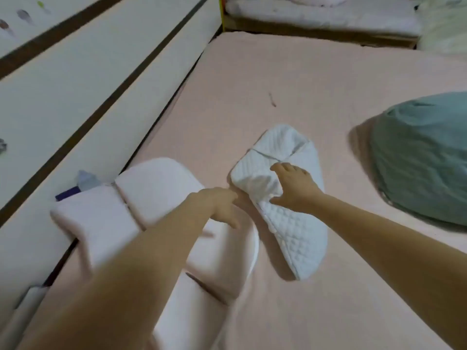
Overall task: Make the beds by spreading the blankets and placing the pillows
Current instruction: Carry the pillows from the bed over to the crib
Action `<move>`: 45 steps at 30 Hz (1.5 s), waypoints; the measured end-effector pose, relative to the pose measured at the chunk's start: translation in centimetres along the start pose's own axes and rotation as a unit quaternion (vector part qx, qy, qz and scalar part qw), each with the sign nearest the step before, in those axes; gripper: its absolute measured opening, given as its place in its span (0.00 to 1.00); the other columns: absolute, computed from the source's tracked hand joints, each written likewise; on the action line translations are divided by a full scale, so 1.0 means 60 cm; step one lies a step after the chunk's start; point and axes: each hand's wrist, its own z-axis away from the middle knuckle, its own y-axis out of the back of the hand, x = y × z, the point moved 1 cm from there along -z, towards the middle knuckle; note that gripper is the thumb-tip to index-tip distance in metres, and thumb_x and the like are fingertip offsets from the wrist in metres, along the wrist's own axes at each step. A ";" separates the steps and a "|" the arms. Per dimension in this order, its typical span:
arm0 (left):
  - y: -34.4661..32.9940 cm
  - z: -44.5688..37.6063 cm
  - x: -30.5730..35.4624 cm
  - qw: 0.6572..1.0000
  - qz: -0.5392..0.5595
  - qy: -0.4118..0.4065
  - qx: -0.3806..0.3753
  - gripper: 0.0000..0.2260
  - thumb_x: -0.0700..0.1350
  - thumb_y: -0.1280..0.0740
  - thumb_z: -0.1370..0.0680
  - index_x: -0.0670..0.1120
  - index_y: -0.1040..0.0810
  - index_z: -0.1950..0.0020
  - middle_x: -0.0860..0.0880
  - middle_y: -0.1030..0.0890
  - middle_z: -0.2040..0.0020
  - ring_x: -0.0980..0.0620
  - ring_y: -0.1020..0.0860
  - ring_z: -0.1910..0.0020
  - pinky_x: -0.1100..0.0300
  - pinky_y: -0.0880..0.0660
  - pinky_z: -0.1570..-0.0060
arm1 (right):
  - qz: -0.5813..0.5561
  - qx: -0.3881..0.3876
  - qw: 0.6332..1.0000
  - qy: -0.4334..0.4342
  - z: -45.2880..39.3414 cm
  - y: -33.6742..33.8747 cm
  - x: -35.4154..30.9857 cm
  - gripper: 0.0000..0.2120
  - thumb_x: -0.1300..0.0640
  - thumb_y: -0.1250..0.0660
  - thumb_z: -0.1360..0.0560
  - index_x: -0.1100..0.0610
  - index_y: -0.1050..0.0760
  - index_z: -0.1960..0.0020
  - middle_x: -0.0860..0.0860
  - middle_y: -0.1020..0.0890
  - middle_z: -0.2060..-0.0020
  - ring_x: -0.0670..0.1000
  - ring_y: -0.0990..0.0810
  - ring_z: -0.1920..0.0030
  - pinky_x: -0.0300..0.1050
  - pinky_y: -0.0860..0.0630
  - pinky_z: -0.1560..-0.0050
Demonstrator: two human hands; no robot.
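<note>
A white quilted pillow [283,203] lies in the middle of the pink bed sheet [278,84]. My right hand [294,189] grips its bunched middle, fingers curled into the fabric. A pale pink pillow [131,205] sits to the left against the wall side. My left hand [219,204] reaches over the pink pillow's right end, close to the quilted pillow's left edge, fingers loosely extended; the hand is blurred. A teal bundled blanket [424,157] lies at the right edge of the bed.
White padded wall panels [75,79] with dark gaps run along the left. A purple and grey object [75,185] is wedged between the pink pillow and the wall. Another bed with white bedding [316,16] stands beyond the far edge.
</note>
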 end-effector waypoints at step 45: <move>0.000 0.369 0.325 0.948 -0.024 0.027 0.317 0.20 0.67 0.39 0.26 0.54 0.22 0.48 0.49 0.17 0.50 0.42 0.20 0.49 0.54 0.28 0.55 | -0.280 0.229 0.889 -0.280 0.461 0.205 0.076 0.20 0.43 0.32 0.28 0.61 0.21 0.51 0.61 0.18 0.54 0.63 0.20 0.49 0.47 0.28 0.54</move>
